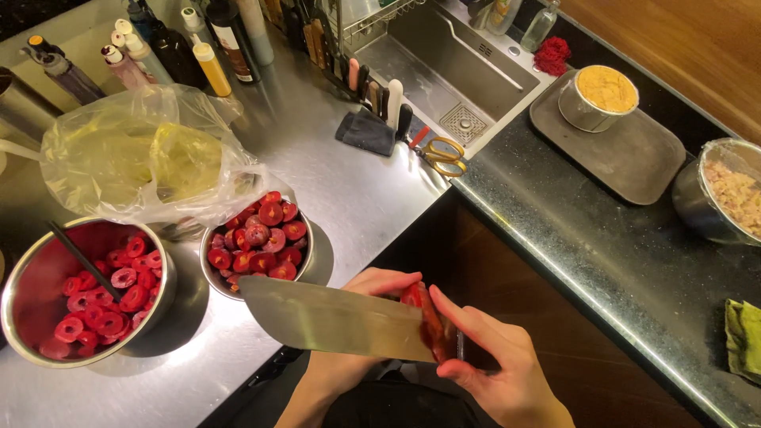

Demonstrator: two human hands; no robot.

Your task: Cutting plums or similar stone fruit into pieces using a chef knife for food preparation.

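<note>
My right hand (pixel 495 357) grips the dark handle of a wide steel cleaver (pixel 333 321), whose blade points left, level above the counter edge. My left hand (pixel 379 283) reaches over the blade's back and holds a small red fruit (pixel 422 301) against the blade near the handle. My right thumb rests beside the fruit. Just beyond the blade stands a small steel bowl (pixel 305 257) heaped with halved red fruit. A larger steel bowl (pixel 32 277) to the left holds more red pieces and a dark utensil.
A crumpled clear plastic bag (pixel 143 150) lies behind the bowls, with bottles (pixel 210 67) at the back. Scissors (pixel 440 154) and knives (pixel 372 87) lie by the sink (pixel 444 55). On the dark counter are a tray (pixel 634 158) with a filled tin, a film-covered bowl (pixel 725 190) and a green cloth (pixel 745 333).
</note>
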